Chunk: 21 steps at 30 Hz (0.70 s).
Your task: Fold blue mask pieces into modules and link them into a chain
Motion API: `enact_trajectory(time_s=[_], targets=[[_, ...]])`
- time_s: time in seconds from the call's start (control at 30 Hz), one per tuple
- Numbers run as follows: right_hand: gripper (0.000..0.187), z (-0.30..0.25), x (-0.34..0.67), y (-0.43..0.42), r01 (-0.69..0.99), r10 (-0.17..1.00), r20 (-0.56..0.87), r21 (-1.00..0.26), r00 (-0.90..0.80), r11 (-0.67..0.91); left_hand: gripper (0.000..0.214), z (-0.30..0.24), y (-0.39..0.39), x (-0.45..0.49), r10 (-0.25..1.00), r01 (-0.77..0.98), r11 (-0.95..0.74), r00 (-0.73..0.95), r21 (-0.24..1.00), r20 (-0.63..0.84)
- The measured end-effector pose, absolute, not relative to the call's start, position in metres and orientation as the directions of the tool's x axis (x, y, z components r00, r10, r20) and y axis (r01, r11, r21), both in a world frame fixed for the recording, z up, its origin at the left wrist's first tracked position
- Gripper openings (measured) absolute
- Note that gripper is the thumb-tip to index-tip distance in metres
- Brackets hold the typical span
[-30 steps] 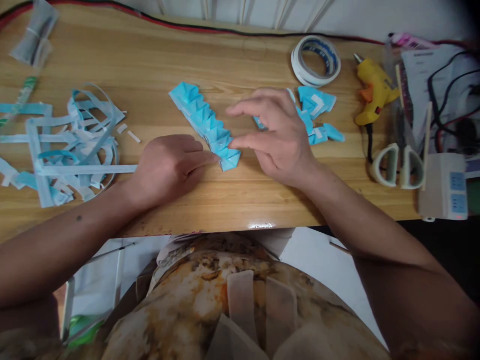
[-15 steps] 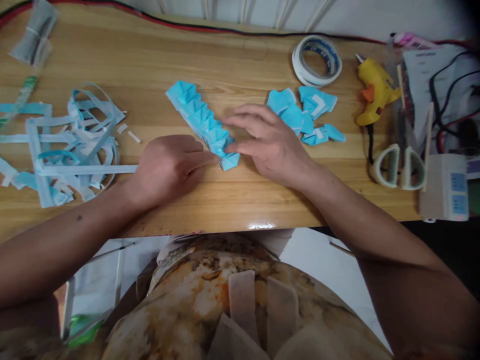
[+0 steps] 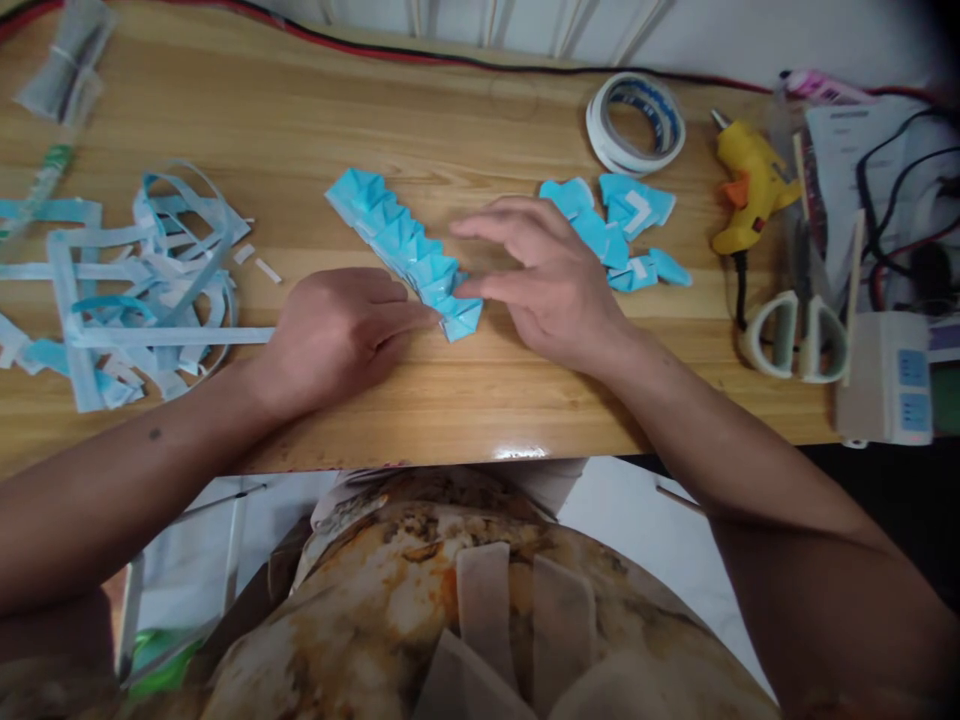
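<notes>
A pleated strip of folded blue paper lies slantwise on the table, its near end between my two hands. My left hand is closed, with the forefinger stretched to the strip's lower left edge; the thumb is partly hidden beneath it. My right hand has thumb and fingers apart. Its thumb tip is at the strip's right side near the lower end, while the fingers hover over the table beyond. Behind that hand lie several folded blue paper pieces, some with white tape on them.
Tangled pale-blue strips and scraps lie on the left. A roll of white tape stands at the back. On the right are a yellow glue gun, scissors and a white box. A red and black cable runs along the back.
The strip's far end has swung slightly to the left and down. My right hand's fingers have drawn a little away from the strip. My left hand stays almost in place.
</notes>
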State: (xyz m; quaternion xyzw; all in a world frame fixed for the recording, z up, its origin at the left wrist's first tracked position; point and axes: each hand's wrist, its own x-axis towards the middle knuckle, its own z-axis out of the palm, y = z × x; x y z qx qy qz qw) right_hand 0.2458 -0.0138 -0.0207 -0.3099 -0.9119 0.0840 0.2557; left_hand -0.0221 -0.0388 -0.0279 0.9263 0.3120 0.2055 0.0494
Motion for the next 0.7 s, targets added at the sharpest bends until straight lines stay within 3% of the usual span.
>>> enact_trajectory(time_s=[0.17,0.33,0.57,0.7], targets=[[0.04,-0.014,0.25,-0.013,0.481,0.546,0.585,-0.282,-0.599,0.83,0.033,-0.029,-0.039,-0.022,0.621,0.569,-0.784,0.72,0.25,0.31],[0.045,-0.029,0.251,-0.007,0.387,0.464,0.522,-0.256,-0.716,0.886,0.033,-0.028,-0.039,-0.023,0.641,0.588,-0.768,0.713,0.254,0.284],[0.042,-0.038,0.253,-0.004,0.41,0.535,0.469,-0.347,-0.703,0.843,0.029,-0.022,-0.036,-0.024,0.602,0.497,-0.798,0.686,0.342,0.409],[0.04,-0.038,0.253,-0.004,0.425,0.562,0.431,-0.376,-0.706,0.823,0.03,-0.023,-0.037,-0.023,0.597,0.515,-0.801,0.725,0.305,0.344]])
